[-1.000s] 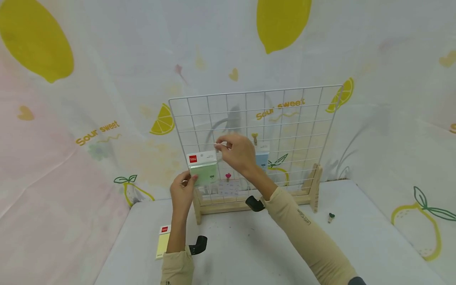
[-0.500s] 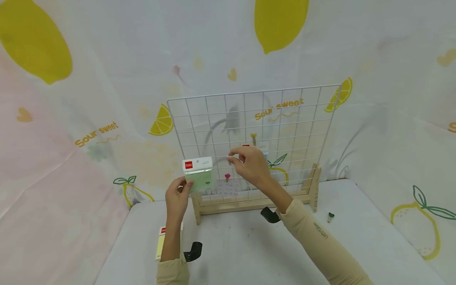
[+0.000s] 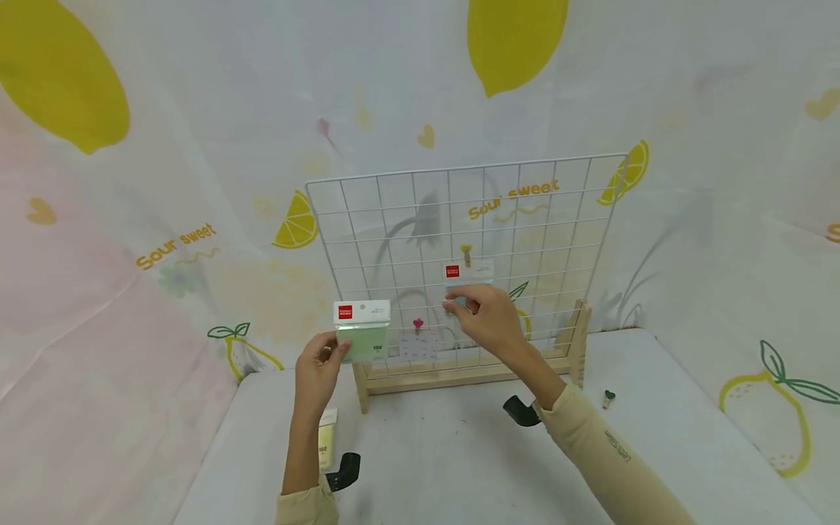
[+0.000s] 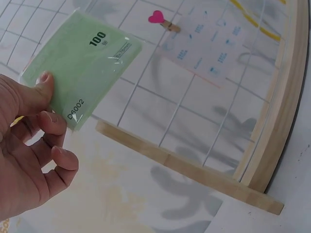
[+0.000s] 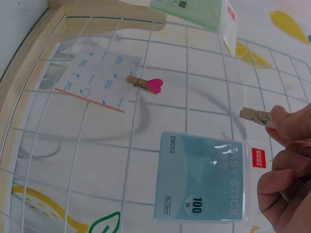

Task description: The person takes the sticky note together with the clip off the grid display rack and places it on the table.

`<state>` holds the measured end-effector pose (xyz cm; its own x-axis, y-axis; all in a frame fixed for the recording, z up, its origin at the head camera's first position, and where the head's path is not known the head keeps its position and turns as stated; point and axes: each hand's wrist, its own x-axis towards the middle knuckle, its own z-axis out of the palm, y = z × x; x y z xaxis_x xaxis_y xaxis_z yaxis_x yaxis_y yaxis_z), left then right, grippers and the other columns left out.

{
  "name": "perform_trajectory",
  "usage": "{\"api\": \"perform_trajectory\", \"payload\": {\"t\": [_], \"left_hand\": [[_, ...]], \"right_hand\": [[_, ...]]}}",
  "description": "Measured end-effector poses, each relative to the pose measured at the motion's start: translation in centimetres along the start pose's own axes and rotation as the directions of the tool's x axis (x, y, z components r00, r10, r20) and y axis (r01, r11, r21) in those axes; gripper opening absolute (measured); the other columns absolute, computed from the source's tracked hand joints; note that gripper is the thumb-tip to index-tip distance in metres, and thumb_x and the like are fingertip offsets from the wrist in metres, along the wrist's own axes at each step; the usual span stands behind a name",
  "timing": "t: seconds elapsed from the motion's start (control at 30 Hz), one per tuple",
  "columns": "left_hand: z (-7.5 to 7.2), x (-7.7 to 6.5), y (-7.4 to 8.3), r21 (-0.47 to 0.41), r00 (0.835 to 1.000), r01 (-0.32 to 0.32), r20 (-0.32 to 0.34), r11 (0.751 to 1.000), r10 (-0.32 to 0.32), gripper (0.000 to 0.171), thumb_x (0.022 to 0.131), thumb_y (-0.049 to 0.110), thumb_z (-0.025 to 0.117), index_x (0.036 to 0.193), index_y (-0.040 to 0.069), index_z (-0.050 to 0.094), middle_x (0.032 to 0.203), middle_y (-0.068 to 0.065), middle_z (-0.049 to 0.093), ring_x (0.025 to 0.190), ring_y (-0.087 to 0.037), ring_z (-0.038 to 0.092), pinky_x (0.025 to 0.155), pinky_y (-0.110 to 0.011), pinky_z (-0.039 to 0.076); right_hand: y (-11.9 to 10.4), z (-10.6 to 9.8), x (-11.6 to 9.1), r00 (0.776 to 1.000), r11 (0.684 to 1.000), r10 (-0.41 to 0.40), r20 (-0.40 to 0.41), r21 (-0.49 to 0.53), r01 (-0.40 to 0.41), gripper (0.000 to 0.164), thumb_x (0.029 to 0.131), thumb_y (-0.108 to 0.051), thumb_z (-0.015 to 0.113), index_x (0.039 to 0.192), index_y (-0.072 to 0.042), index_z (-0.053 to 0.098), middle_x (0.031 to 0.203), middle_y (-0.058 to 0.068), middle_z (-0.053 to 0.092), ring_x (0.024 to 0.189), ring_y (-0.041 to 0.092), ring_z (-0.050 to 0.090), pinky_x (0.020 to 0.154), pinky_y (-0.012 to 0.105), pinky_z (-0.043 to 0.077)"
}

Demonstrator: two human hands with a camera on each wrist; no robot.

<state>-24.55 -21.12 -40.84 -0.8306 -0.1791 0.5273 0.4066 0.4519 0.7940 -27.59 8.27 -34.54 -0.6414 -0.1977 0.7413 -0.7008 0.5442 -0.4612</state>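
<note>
My left hand (image 3: 315,375) pinches a green sticky-note pack (image 3: 362,341) by its left side, in front of the wire grid and apart from it. The pack has a white header with a red label. In the right wrist view, my right hand (image 5: 291,170) pinches a small wooden clothespin (image 5: 255,116) between thumb and finger. Beside this hand hangs a blue sticky-note pack (image 5: 199,179) on the grid (image 3: 400,219), under a yellow-topped clothespin (image 3: 467,255). A pink-heart clothespin (image 4: 170,25) holds a pale printed sheet (image 4: 204,46) lower on the grid.
The grid stands in a wooden base (image 3: 426,380) on a white table (image 3: 433,459). A yellow sticky-note pack (image 3: 326,441) lies at left, partly behind my left forearm. A green-heart clothespin (image 3: 608,399) lies at right. A lemon-print cloth (image 3: 367,87) hangs behind.
My right hand has moved right and down, away from the green pack and in front of the blue one. My left hand has lowered the green pack slightly and drawn it left.
</note>
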Motion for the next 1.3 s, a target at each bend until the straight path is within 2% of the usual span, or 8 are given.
{"api": "perform_trajectory", "payload": {"t": [0.17,0.37,0.47,0.8,0.93,1.13,1.3], "left_hand": [[-0.7,-0.4,-0.2,-0.018,1.0,-0.014,0.02,1.0,0.014,0.015,0.09,0.004,0.07,0.104,-0.002,0.07,0.09,-0.012,0.06,0.074,-0.015,0.05,0.061,-0.02,0.04],[-1.5,-1.0,-1.0,0.01,0.994,-0.006,0.111,1.0,0.004,0.015,0.091,0.006,0.07,0.106,0.004,0.07,0.093,-0.008,0.062,0.073,-0.017,0.053,0.062,-0.023,0.043],[-1.9,-1.1,-1.4,0.008,0.991,-0.009,0.136,1.0,0.008,0.015,0.091,0.008,0.071,0.106,0.006,0.07,0.093,-0.008,0.063,0.072,-0.019,0.055,0.062,-0.023,0.044],[-3.4,-1.8,-2.8,0.048,0.989,0.007,0.144,0.999,-0.014,0.016,0.091,0.009,0.071,0.107,0.007,0.07,0.092,-0.007,0.066,0.074,-0.016,0.057,0.063,-0.023,0.045],[-4.0,-2.2,-3.2,0.063,0.989,0.022,0.147,0.998,-0.031,0.018,0.091,0.008,0.071,0.108,0.006,0.07,0.09,-0.007,0.066,0.073,-0.014,0.054,0.061,-0.023,0.044],[-5.1,-2.8,-3.8,0.083,0.985,0.1,0.135,0.992,-0.111,0.016,0.092,0.01,0.07,0.107,0.005,0.071,0.085,-0.007,0.066,0.073,-0.014,0.052,0.062,-0.022,0.043],[-6.1,-3.3,-4.4,0.111,0.982,0.138,0.118,0.984,-0.151,0.017,0.094,0.014,0.069,0.109,0.005,0.071,0.085,-0.007,0.065,0.073,-0.013,0.053,0.063,-0.022,0.045]], "right_hand": [[0.7,-0.4,-1.0,1.0,1.0,-0.002,0.007,0.029,0.001,0.01,0.081,-0.01,0.082,0.09,-0.008,0.078,0.059,-0.009,0.03,0.054,0.011,0.03,0.052,0.028,0.026],[2.0,-1.0,-2.8,0.999,0.998,0.025,0.039,0.049,-0.027,0.01,0.08,-0.008,0.082,0.089,-0.008,0.078,0.057,-0.009,0.029,0.052,0.009,0.026,0.051,0.028,0.025],[2.7,-1.3,-3.6,0.998,0.999,0.038,0.057,0.037,-0.04,0.011,0.08,-0.009,0.082,0.09,-0.009,0.078,0.057,-0.009,0.028,0.052,0.009,0.026,0.05,0.028,0.025],[4.5,-2.0,-5.7,0.999,1.0,0.002,0.044,0.031,-0.004,0.014,0.077,-0.006,0.084,0.089,-0.009,0.077,0.057,-0.012,0.029,0.053,0.006,0.026,0.051,0.026,0.027],[5.0,-2.6,-6.8,0.998,0.999,0.029,0.049,0.02,-0.03,0.014,0.077,-0.006,0.084,0.089,-0.01,0.077,0.058,-0.013,0.029,0.053,0.005,0.027,0.049,0.026,0.027],[6.0,-3.4,-8.8,0.994,0.995,0.098,0.049,-0.023,-0.097,0.015,0.078,-0.006,0.083,0.091,-0.01,0.077,0.06,-0.013,0.03,0.053,0.005,0.028,0.048,0.025,0.027],[6.7,-4.1,-10.0,0.991,0.99,0.127,0.046,-0.061,-0.124,0.013,0.078,-0.007,0.083,0.089,-0.008,0.077,0.059,-0.013,0.03,0.053,0.006,0.03,0.048,0.025,0.028]]}}
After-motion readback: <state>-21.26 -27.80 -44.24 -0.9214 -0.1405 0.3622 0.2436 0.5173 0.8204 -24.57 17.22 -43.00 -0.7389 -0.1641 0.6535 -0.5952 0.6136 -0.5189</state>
